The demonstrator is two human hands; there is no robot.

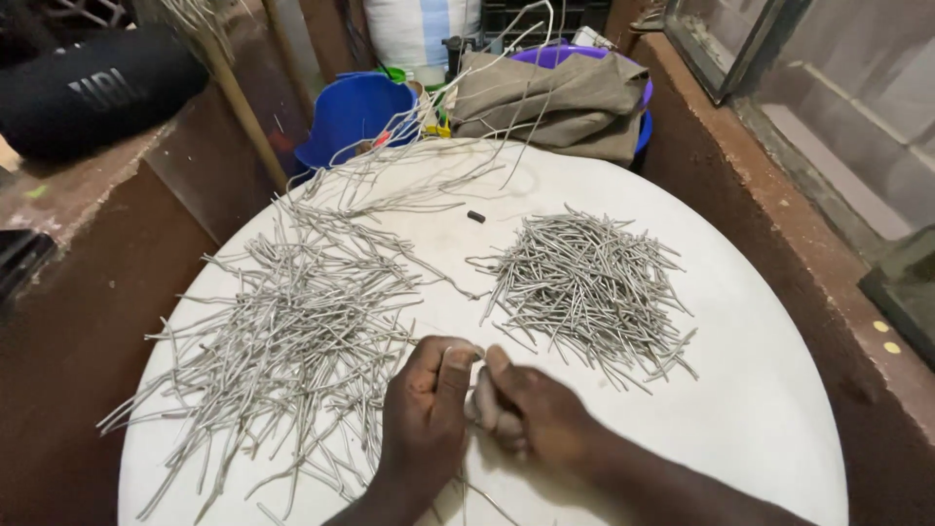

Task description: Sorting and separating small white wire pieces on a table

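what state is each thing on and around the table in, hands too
left hand: closed, pinching a wire piece
right hand: curled shut, meeting the left hand
left wire pile: loose, spread wide
right wire pile: tighter heap
long wires: uncut, trailing off the table's far edge
cloth: crumpled over a basin
blue bucket: upright

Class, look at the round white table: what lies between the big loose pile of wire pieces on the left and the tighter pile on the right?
In the head view, bare white table separates left pile from right pile, crossed by one thin stray wire.
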